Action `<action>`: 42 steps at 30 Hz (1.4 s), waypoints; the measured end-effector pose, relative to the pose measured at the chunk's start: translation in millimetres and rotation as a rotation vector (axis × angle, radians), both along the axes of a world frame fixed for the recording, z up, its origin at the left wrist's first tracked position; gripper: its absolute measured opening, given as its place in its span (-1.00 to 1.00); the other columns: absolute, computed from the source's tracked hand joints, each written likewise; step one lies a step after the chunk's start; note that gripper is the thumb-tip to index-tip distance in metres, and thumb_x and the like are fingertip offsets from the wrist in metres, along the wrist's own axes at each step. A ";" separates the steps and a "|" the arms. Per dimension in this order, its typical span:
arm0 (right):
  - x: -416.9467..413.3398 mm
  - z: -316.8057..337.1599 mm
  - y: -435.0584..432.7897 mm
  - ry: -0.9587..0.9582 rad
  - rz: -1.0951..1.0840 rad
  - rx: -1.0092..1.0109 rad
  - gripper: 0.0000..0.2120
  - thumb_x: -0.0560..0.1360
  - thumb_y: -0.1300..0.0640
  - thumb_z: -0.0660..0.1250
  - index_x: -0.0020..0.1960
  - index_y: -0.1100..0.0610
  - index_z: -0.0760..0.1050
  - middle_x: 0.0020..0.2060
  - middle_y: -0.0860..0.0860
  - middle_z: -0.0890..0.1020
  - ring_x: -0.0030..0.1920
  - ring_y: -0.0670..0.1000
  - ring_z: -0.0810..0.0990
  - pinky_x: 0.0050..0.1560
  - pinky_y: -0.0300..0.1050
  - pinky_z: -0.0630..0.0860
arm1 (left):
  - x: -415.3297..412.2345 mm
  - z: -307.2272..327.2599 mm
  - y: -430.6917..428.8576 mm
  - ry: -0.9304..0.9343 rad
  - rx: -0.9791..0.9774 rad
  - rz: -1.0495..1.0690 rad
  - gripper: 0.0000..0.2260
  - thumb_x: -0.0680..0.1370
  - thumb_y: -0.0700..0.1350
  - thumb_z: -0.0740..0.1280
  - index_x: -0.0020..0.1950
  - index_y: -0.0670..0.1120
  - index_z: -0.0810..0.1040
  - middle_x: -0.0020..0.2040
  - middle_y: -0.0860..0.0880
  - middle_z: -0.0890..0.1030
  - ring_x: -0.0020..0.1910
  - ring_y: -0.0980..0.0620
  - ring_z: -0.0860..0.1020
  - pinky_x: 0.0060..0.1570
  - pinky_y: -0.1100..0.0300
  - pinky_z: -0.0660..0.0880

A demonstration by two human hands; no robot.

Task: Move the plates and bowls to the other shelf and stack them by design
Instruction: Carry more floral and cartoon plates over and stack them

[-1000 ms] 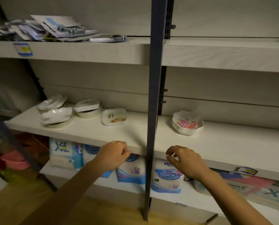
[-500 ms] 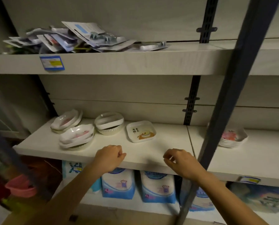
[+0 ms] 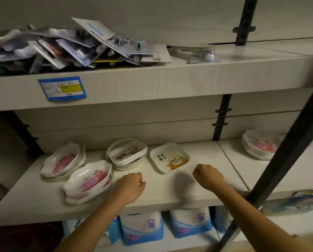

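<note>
Head view: left hand (image 3: 129,186) and right hand (image 3: 209,176) are both clenched on nothing above the shelf (image 3: 170,194) front edge. Front stack (image 3: 87,180) and back stack (image 3: 63,160), both floral, sit left; basket bowl (image 3: 126,153) and square plate (image 3: 169,158) sit mid-shelf. My advice: grip 1 floral stack under its rim, keep it level, and seat it on the matching stack (image 3: 259,147) on the right shelf (image 3: 250,171).

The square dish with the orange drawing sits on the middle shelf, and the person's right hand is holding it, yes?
Not quite. The square dish sits on the middle shelf, but the right hand holds nothing: the head view shows it curled and empty in front of the dish.
</note>
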State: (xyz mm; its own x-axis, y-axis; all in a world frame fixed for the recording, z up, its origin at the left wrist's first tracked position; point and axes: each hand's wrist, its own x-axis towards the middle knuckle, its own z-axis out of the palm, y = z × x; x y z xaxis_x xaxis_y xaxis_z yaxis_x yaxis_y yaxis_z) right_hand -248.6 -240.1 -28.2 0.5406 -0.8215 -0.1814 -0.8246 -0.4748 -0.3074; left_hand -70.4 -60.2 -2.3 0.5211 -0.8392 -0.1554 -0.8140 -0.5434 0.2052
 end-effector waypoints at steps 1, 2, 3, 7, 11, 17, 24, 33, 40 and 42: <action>7.1 -0.4 -5.0 0.001 -0.023 -0.005 -0.66 0.57 -0.03 0.11 0.21 0.13 0.46 0.12 0.10 0.59 0.07 0.12 0.57 0.04 -0.04 0.50 | 2.3 -0.8 -3.1 0.004 0.005 -0.006 -0.73 0.59 0.02 0.14 0.08 -0.11 0.51 0.08 -0.09 0.62 -0.01 -0.08 0.56 -0.13 0.12 0.38; 14.7 -0.7 -10.9 -0.001 -0.042 -0.011 -0.64 0.57 -0.06 0.11 0.22 0.14 0.46 0.12 0.10 0.59 0.07 0.12 0.57 0.04 -0.04 0.52 | 4.3 -2.1 -6.1 0.007 0.007 -0.010 -0.73 0.59 0.02 0.14 0.08 -0.11 0.51 0.08 -0.10 0.62 0.02 -0.09 0.56 -0.08 0.10 0.42; 22.8 -0.6 -17.6 -0.009 -0.062 -0.013 -0.62 0.57 -0.08 0.12 0.23 0.14 0.46 0.12 0.10 0.59 0.07 0.11 0.57 0.05 -0.04 0.53 | 6.3 -3.2 -8.9 0.012 0.006 -0.012 -0.73 0.59 0.02 0.13 0.08 -0.12 0.51 0.08 -0.10 0.62 0.03 -0.10 0.56 -0.05 0.09 0.44; 56.1 -2.3 -45.0 -0.037 -0.137 0.018 -0.62 0.57 -0.06 0.15 0.27 0.16 0.40 0.16 0.11 0.54 0.12 0.12 0.54 0.02 -0.06 0.49 | 14.6 -8.8 -14.2 0.024 -0.031 -0.002 -0.74 0.59 0.02 0.14 0.07 -0.11 0.51 0.07 -0.09 0.62 -0.01 -0.07 0.56 -0.03 0.10 0.46; 81.2 -16.4 -59.0 0.034 -0.150 0.078 -0.66 0.56 0.00 0.19 0.24 0.18 0.40 0.14 0.12 0.54 0.13 0.11 0.54 -0.05 -0.11 0.44 | 23.9 -16.5 -10.6 0.035 -0.041 0.020 -0.74 0.59 0.03 0.15 0.09 -0.09 0.51 0.07 -0.06 0.63 0.03 -0.04 0.58 0.03 0.10 0.49; 82.4 -29.2 -61.7 0.150 -0.109 -0.019 -0.74 0.51 0.08 0.24 0.17 0.13 0.44 0.08 0.07 0.58 0.08 0.08 0.58 -0.06 -0.11 0.48 | 29.6 -22.9 -12.4 0.076 -0.051 0.031 -0.75 0.59 0.01 0.15 0.10 -0.10 0.51 0.04 -0.06 0.63 -0.10 0.04 0.53 0.01 0.16 0.50; 57.2 -33.4 -57.9 0.310 0.048 0.043 -0.80 0.53 0.02 0.19 0.03 0.12 0.48 -0.15 0.00 0.51 -0.13 0.00 0.51 -0.11 -0.19 0.43 | 26.9 -33.7 -30.0 0.123 -0.062 0.010 -0.81 0.60 -0.04 0.15 -0.06 -0.10 0.48 -0.22 0.02 0.45 -0.25 0.09 0.43 -0.35 0.35 0.28; 23.4 -7.7 -55.5 0.038 -0.040 0.250 -0.78 0.56 0.05 0.16 -0.20 0.11 0.44 -0.26 0.00 0.54 -0.21 0.00 0.52 -0.21 -0.21 0.44 | 31.7 -52.8 -63.1 0.145 0.026 0.086 -0.67 0.61 -0.04 0.09 0.04 -0.25 0.52 0.07 -0.21 0.61 -0.04 -0.11 0.54 -0.11 0.10 0.40; -51.9 14.8 -30.3 -0.079 -0.085 0.224 -0.69 0.59 0.07 0.14 -0.32 -0.03 0.40 -0.38 -0.16 0.48 -0.33 -0.18 0.46 -0.27 -0.36 0.40 | 23.5 -58.6 -97.5 0.368 0.078 0.233 -0.57 0.62 0.05 0.06 0.18 -0.28 0.47 0.04 -0.22 0.59 0.07 -0.19 0.59 0.01 0.03 0.52; -69.0 15.4 -21.8 -0.108 -0.119 0.242 -0.70 0.59 0.04 0.14 -0.30 -0.02 0.44 -0.36 -0.14 0.51 -0.31 -0.16 0.50 -0.19 -0.32 0.46 | 21.0 -62.7 -103.2 0.455 0.065 0.289 -0.61 0.61 -0.01 0.10 0.21 -0.30 0.45 -0.01 -0.23 0.57 -0.06 -0.18 0.58 0.01 -0.01 0.56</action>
State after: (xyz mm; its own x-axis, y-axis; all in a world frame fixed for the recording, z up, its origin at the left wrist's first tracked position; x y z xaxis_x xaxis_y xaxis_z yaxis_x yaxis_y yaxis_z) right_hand -317.6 -261.9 -12.8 0.4696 -0.8203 -0.3265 -0.8267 -0.2788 -0.4887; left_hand -49.4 -163.4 -65.0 0.5972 -0.6527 -0.4662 -0.4662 -0.7555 0.4604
